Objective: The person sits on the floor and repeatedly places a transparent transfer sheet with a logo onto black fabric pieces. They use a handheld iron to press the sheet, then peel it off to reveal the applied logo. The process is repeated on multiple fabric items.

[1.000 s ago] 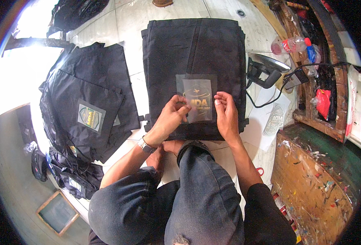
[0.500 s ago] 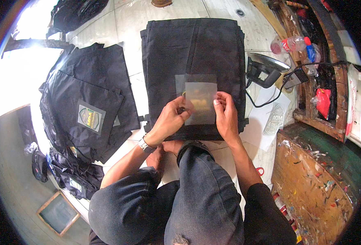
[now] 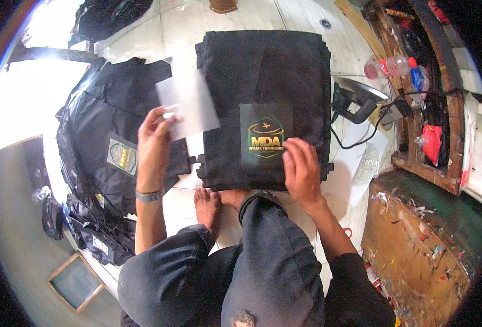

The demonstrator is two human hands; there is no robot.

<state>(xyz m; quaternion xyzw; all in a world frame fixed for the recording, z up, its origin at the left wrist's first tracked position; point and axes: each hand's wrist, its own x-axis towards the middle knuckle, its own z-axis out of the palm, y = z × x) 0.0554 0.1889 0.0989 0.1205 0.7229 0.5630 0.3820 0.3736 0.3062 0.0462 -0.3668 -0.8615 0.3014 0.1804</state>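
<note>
Cloth stack (image 3: 235, 71): matt. Sheet (image 3: 191, 106): smooth, translucent. Iron soleplate (image 3: 365, 89): glossy metal. Bottle (image 3: 398, 66): clear plastic.

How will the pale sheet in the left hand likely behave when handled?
The pale sheet looks fairly stiff: gripped near its left edge by the left hand, it juts out nearly flat. It is probably light, as it looks paper-thin.
</note>
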